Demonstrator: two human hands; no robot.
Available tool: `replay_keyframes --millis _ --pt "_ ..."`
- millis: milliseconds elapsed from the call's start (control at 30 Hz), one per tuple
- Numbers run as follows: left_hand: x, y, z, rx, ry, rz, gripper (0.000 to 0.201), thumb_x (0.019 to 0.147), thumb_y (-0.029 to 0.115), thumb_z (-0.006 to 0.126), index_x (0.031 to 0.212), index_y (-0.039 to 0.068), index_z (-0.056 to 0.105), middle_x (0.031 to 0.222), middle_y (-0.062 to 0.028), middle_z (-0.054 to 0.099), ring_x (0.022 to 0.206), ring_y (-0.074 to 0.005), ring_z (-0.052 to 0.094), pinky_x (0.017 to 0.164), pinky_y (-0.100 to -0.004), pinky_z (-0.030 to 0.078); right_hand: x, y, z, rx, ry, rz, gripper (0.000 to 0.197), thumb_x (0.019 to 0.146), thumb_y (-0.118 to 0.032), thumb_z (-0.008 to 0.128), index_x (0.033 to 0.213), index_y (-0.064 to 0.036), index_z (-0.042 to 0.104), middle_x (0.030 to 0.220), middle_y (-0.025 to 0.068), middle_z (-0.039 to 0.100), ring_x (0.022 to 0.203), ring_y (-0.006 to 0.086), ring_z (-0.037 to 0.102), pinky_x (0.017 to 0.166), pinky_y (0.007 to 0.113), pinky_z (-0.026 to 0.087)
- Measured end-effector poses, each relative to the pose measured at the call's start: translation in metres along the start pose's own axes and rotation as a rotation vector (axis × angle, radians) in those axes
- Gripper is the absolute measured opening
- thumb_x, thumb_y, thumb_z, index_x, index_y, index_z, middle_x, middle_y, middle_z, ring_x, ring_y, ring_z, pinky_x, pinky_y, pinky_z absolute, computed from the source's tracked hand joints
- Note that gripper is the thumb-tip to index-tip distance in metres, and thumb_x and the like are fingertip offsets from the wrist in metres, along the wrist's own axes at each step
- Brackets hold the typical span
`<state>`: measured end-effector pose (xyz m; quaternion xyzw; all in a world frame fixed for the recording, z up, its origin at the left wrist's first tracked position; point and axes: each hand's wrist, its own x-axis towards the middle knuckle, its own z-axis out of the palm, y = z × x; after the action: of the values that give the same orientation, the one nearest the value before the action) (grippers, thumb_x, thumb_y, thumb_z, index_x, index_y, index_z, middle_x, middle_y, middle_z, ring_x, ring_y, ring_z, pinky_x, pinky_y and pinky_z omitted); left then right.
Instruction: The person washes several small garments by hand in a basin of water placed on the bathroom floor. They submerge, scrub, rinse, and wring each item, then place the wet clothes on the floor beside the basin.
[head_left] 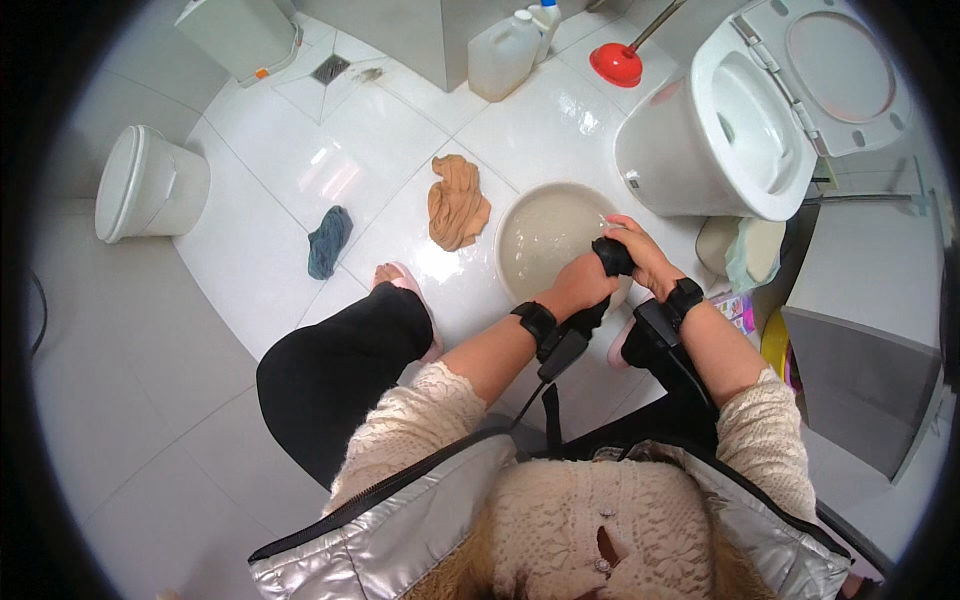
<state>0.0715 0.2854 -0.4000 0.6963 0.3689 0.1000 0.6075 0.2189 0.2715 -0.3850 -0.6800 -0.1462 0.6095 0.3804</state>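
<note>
Both my hands grip a bunched black cloth [612, 257] over the right edge of a round pale basin [501, 262], which holds cloudy water. My left hand [586, 282] is closed around the cloth's lower part, with some black fabric hanging beneath the wrist. On the other side, my right hand [647, 258] wraps the upper end with its fingers curled over it. The cloth looks twisted and tightly gathered. To the left of the basin, a crumpled tan cloth [458, 205] lies on the tiles. Farther left lies a wrung-looking blue-grey cloth [329, 243].
A white toilet [690, 140] with its lid raised stands at the right, beside a lined waste bin [745, 250]. A red plunger [616, 65] and a translucent jug [503, 58] are at the back. A lidded white bucket [155, 185] stands far left, near a floor drain [330, 69].
</note>
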Motion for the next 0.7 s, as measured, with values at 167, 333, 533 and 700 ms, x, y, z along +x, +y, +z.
replay_keyframes --millis 167,333,533,700 --pt "-0.008 0.009 0.008 0.115 -0.093 0.042 0.031 0.063 0.021 0.061 0.087 0.002 0.059 0.080 -0.0212 0.061 0.076 -0.0373 0.058 0.068 -0.0410 0.047 -0.020 0.002 -0.017 -0.161 -0.168 0.026 0.042 0.082 -0.042 0.057 0.108 -0.0100 0.049 0.090 0.0031 0.053 0.082 0.0127 0.051 0.070 0.027 0.044" --pt "-0.017 0.025 0.004 0.184 -0.069 0.062 0.029 0.064 0.021 0.062 0.086 0.002 0.060 0.081 -0.0204 0.061 0.076 -0.0364 0.059 0.068 -0.0408 0.047 -0.034 0.013 0.000 -0.504 -0.035 -0.092 0.042 0.087 -0.046 0.046 0.098 -0.0059 0.051 0.075 0.0037 0.050 0.067 0.0121 0.049 0.053 0.026 0.041" --pt "-0.034 0.046 -0.022 0.363 -0.041 0.039 0.029 0.065 0.019 0.062 0.083 -0.004 0.059 0.080 -0.0229 0.060 0.077 -0.0376 0.058 0.070 -0.0415 0.047 -0.056 0.001 0.021 -0.188 -0.025 0.127 0.037 0.092 -0.040 0.036 0.089 -0.0061 0.050 0.067 0.0029 0.048 0.046 0.0111 0.044 0.036 0.023 0.032" --pt "-0.033 0.070 -0.090 0.550 -0.048 0.150 0.028 0.064 0.018 0.063 0.083 -0.002 0.058 0.083 -0.0229 0.060 0.081 -0.0379 0.058 0.072 -0.0418 0.047 -0.056 -0.017 0.027 0.217 -0.429 -0.007 0.051 0.083 -0.059 0.044 0.097 -0.0100 0.048 0.085 0.0064 0.056 0.068 0.0170 0.056 0.051 0.026 0.047"
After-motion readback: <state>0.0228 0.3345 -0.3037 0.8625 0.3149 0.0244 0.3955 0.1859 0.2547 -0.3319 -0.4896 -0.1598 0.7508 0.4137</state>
